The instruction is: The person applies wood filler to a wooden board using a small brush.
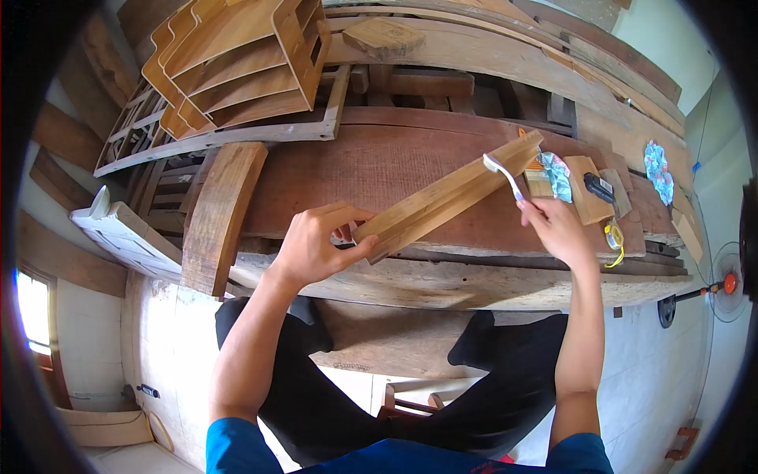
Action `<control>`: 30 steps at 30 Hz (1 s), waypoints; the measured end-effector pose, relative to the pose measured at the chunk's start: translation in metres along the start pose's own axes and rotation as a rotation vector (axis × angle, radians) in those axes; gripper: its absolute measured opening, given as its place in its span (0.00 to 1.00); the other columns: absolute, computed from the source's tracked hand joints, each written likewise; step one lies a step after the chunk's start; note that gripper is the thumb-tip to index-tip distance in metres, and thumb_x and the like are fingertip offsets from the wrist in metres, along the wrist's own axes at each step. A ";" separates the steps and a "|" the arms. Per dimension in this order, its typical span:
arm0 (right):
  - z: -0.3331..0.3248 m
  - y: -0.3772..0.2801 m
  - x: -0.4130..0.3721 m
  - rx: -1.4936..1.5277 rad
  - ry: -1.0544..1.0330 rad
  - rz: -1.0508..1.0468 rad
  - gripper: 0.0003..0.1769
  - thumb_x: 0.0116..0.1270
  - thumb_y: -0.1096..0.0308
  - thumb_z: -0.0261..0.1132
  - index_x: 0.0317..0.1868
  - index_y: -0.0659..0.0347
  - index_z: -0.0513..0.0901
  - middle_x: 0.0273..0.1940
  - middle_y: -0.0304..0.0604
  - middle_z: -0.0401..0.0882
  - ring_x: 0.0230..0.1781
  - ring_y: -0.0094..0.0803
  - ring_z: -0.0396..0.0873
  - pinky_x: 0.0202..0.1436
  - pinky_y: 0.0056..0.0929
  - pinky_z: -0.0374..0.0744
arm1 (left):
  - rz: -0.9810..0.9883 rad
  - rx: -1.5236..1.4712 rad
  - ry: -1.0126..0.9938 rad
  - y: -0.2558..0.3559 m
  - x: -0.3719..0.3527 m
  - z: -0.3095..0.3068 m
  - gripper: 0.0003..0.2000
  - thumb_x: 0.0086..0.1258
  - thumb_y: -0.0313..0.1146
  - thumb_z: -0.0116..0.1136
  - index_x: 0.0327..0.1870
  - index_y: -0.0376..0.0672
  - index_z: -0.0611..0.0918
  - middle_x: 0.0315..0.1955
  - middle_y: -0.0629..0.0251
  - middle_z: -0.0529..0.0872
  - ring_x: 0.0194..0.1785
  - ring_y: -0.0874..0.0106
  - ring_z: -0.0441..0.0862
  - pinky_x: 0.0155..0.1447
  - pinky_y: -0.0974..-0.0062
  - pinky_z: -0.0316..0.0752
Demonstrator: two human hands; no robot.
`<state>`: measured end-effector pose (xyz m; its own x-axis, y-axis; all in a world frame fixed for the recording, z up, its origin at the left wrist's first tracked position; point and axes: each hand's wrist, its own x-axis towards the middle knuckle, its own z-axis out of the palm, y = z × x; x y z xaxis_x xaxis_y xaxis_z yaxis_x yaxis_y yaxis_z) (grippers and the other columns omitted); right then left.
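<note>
My left hand (325,243) grips the near left end of a long wooden strip (450,199), thumb on the front side and fingers over the top. The strip slants up to the right across the reddish-brown plank (347,170) and shows a stepped groove along its length. In my right hand (559,231) is a white toothbrush (507,175), pinched near the end of its handle. Its bristle head overlaps the strip's right part in this view.
Right of the strip lie a crumpled patterned cloth (557,175), a wooden block (588,189), a black tool (599,187) and a yellow tape measure (613,235). A wooden shelf organizer (245,67) stands at the back left, near a loose board (223,213). Another cloth (658,174) lies far right.
</note>
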<state>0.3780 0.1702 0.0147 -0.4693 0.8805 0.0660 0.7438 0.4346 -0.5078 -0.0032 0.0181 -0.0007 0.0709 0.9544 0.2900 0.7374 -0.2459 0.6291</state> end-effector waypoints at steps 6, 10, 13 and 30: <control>-0.013 0.010 0.006 -0.012 0.017 0.100 0.30 0.83 0.44 0.60 0.34 0.64 0.87 0.23 0.48 0.80 0.26 0.40 0.81 0.34 0.41 0.74 | -0.012 0.019 -0.011 0.001 0.000 -0.001 0.16 0.67 0.38 0.76 0.50 0.38 0.93 0.39 0.57 0.94 0.36 0.67 0.89 0.45 0.71 0.85; 0.005 -0.013 0.003 0.022 0.004 0.037 0.28 0.84 0.48 0.61 0.35 0.66 0.86 0.22 0.44 0.76 0.26 0.33 0.76 0.35 0.37 0.71 | 0.009 0.006 0.001 0.001 0.000 -0.001 0.16 0.67 0.38 0.76 0.50 0.38 0.93 0.38 0.57 0.93 0.36 0.67 0.89 0.45 0.71 0.85; 0.001 -0.005 0.004 0.020 0.025 0.110 0.29 0.85 0.48 0.60 0.34 0.66 0.86 0.21 0.43 0.73 0.26 0.33 0.74 0.35 0.38 0.71 | -0.003 0.015 -0.018 0.002 -0.001 -0.001 0.15 0.67 0.38 0.76 0.50 0.38 0.93 0.38 0.57 0.93 0.36 0.67 0.89 0.45 0.71 0.85; 0.015 -0.021 0.003 -0.050 -0.158 0.112 0.34 0.89 0.43 0.46 0.43 0.65 0.85 0.40 0.65 0.87 0.45 0.67 0.85 0.52 0.59 0.79 | -0.011 0.010 -0.011 -0.003 0.000 0.002 0.17 0.67 0.41 0.76 0.50 0.39 0.94 0.39 0.57 0.94 0.36 0.67 0.90 0.45 0.71 0.86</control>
<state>0.3541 0.1610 0.0129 -0.4481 0.8850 -0.1264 0.8166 0.3477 -0.4606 -0.0042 0.0192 -0.0038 0.0704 0.9588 0.2754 0.7449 -0.2341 0.6247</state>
